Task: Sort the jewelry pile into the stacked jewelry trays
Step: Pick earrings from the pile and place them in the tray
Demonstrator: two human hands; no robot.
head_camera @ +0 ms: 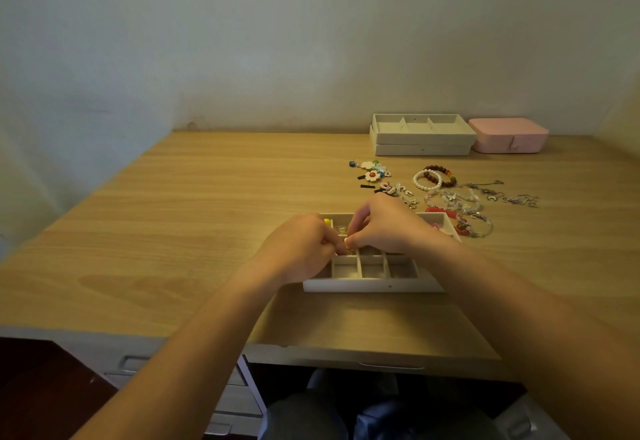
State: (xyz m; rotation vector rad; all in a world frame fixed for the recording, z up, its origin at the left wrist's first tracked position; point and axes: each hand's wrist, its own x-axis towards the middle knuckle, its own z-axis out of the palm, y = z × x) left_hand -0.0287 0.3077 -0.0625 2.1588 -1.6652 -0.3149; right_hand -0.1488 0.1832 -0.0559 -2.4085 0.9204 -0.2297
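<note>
left hand (301, 245), right hand (384, 225): fingers curled, tips met over divided tray (363, 285); whether anything is pinched cannot be told | tray set at near centre of table (173, 232) | jewelry pile (450, 194) spread just beyond, to right | stacked trays (422, 135) and pink box (509, 135) placed far right

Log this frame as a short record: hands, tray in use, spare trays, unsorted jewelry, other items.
left hand: fingers curled, pinching a small piece over the near tray
right hand: pinching the same small piece, which is too small to identify
near tray: compartmented; yellow bead in a back cell; front cells look empty
stacked trays: two, far right on the desk
jewelry pile: beyond the near tray; flower earrings, bead bracelets, silver chains
pink box: closed, right of the stacked trays
</note>
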